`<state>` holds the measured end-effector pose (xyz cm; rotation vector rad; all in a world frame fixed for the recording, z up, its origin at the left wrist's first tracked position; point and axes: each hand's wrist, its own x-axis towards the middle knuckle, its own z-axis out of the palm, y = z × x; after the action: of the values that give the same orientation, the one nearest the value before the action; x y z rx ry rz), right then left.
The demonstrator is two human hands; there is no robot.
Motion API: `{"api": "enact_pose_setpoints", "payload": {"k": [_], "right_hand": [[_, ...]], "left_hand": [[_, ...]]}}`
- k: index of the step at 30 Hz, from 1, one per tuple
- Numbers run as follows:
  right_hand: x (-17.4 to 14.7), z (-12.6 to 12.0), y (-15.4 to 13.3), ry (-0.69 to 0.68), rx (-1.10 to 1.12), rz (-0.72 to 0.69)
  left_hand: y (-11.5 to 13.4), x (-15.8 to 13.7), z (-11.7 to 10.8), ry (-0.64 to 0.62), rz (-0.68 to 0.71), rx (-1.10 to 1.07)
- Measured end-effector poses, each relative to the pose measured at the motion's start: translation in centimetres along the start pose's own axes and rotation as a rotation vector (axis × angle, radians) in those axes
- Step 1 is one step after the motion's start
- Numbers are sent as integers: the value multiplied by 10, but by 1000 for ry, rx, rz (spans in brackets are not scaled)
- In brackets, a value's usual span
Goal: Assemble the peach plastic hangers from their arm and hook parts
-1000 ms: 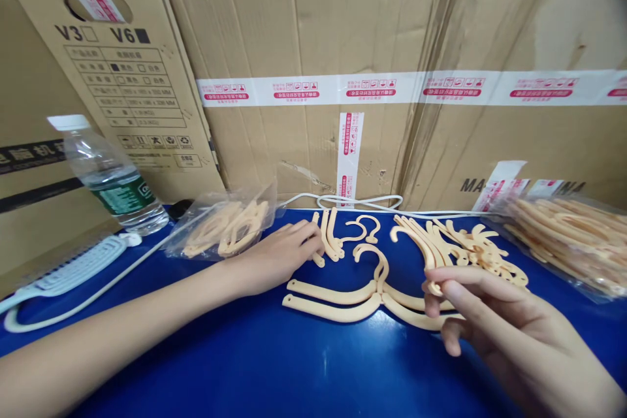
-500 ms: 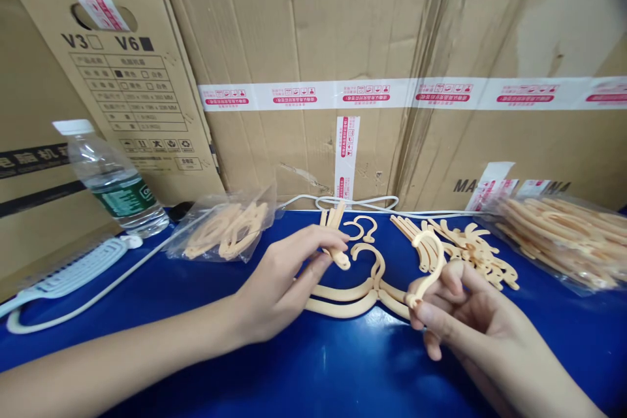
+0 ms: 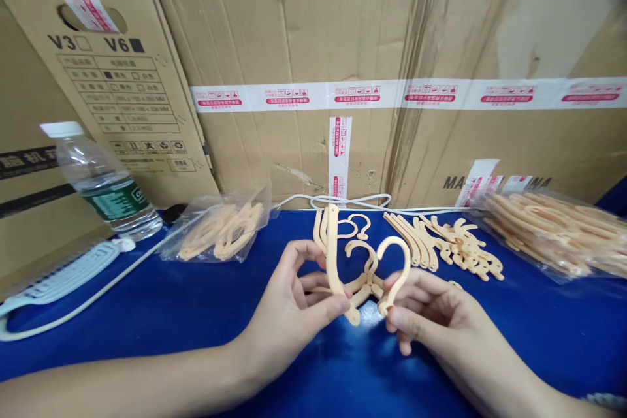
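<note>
My left hand (image 3: 294,304) pinches a straight beige plastic hanger arm (image 3: 334,255), held nearly upright over the blue table (image 3: 196,313). My right hand (image 3: 431,313) grips a beige plastic hook piece (image 3: 394,268) by its stem, curve upward. The two pieces sit close together, tips a few centimetres apart. Behind them an assembled beige hanger (image 3: 365,268) lies flat on the table, partly hidden by my fingers.
Loose arm pieces (image 3: 321,228) and small hooks (image 3: 360,225) lie behind. A heap of beige parts (image 3: 450,245) lies right, beside a full plastic bag (image 3: 553,232). A smaller bag (image 3: 220,228), water bottle (image 3: 102,186), white comb (image 3: 63,274), white cable (image 3: 350,201) and cardboard boxes (image 3: 343,46) stand around.
Both hands have drawn together at the table's middle. The left lifted an arm piece from the loose row; the right picked up a hook piece and turned it upright.
</note>
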<state>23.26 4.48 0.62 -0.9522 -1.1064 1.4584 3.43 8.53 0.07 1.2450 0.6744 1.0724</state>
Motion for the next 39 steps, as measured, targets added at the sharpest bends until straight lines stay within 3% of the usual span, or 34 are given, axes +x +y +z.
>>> {"api": "enact_pose_setpoints", "payload": {"k": [7, 12, 24, 32, 39], "right_hand": [[5, -7, 3, -152, -17, 7], [7, -10, 5, -227, -1, 20], [8, -10, 5, -262, 4, 46], [9, -9, 3, -266, -17, 75], [8, -6, 1, -222, -107, 75]], "left_hand": [[2, -7, 1, -169, -60, 84], [0, -8, 1, -189, -33, 177], [2, -6, 3, -184, 11, 124], [1, -6, 0, -206, 70, 314], [-6, -9, -1, -219, 72, 226]]}}
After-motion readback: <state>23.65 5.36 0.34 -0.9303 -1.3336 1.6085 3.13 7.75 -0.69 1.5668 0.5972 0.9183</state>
